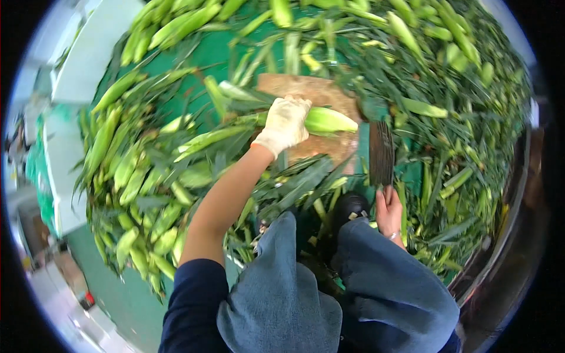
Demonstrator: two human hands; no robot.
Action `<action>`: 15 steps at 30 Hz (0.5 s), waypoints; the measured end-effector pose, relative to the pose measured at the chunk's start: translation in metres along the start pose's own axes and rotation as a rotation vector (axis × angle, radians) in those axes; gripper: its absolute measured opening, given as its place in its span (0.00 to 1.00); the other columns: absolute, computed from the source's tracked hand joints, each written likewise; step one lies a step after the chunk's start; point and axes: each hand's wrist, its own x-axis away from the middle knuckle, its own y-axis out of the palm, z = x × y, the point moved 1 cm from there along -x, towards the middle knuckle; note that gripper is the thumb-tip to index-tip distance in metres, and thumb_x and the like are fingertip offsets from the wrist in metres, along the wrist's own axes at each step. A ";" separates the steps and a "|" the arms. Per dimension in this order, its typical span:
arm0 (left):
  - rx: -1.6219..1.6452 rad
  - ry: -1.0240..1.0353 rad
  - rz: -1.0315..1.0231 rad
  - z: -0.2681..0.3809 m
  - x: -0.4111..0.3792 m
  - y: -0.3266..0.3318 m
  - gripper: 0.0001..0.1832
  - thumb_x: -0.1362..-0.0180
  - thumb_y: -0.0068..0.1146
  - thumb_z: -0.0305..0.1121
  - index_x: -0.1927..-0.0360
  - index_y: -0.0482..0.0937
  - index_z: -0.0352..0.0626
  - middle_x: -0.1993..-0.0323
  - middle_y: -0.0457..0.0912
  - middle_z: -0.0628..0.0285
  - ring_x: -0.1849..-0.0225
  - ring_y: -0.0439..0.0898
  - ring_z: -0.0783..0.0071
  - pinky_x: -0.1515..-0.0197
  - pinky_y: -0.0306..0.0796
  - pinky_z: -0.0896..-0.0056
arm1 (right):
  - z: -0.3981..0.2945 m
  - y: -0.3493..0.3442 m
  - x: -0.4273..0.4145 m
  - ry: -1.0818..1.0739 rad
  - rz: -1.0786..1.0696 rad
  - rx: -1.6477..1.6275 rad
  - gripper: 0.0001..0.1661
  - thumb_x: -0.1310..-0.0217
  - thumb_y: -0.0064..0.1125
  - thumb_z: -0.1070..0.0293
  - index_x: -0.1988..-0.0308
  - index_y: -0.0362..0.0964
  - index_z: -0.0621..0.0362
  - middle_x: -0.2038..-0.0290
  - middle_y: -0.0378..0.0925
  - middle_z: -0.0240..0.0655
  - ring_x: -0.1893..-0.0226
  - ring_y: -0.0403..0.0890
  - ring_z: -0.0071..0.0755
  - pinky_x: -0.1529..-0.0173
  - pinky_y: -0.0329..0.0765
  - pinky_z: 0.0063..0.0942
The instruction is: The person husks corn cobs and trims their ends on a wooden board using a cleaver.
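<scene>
My left hand (287,123), in a pale knitted glove, grips an ear of corn in its green husk (331,121) above a worn wooden chopping board (315,86). The tip of the ear points right, and stalk and leaves trail out to the left of the glove. Bare, with a band at the wrist, my right hand (388,209) is closed on the handle of a broad, dark-bladed cleaver (381,152). The blade points away from me, just right of the board. Most of the handle is hidden by my fingers.
Husked-on ears of corn (132,172) are heaped at the left, with more at the top. Cut leaves and stalks (459,132) cover the right side. Green flooring (119,273) shows at the lower left, near white panels (66,167). My black shoe (351,207) is close below the board.
</scene>
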 end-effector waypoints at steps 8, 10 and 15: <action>-0.305 -0.121 0.326 -0.032 0.011 0.040 0.42 0.70 0.76 0.45 0.49 0.71 0.38 0.57 0.77 0.55 0.53 0.76 0.56 0.49 0.69 0.58 | -0.145 -0.025 -0.063 -0.477 0.389 -0.278 0.16 0.35 0.53 0.63 0.60 0.68 0.68 0.72 0.76 0.51 0.70 0.75 0.54 0.67 0.72 0.44; -0.367 -0.198 0.264 -0.043 0.019 0.036 0.34 0.67 0.76 0.47 0.58 0.74 0.40 0.65 0.76 0.58 0.60 0.76 0.60 0.55 0.70 0.60 | -0.156 -0.012 -0.067 -0.559 0.420 -0.331 0.16 0.34 0.53 0.62 0.60 0.67 0.68 0.72 0.76 0.54 0.70 0.76 0.58 0.66 0.73 0.47; -0.334 -0.055 0.230 -0.041 0.022 0.007 0.26 0.63 0.73 0.48 0.64 0.80 0.42 0.73 0.80 0.56 0.70 0.81 0.58 0.66 0.74 0.62 | -0.082 0.066 -0.072 -0.317 0.172 0.029 0.17 0.33 0.52 0.61 0.61 0.67 0.68 0.72 0.77 0.60 0.69 0.78 0.67 0.66 0.75 0.53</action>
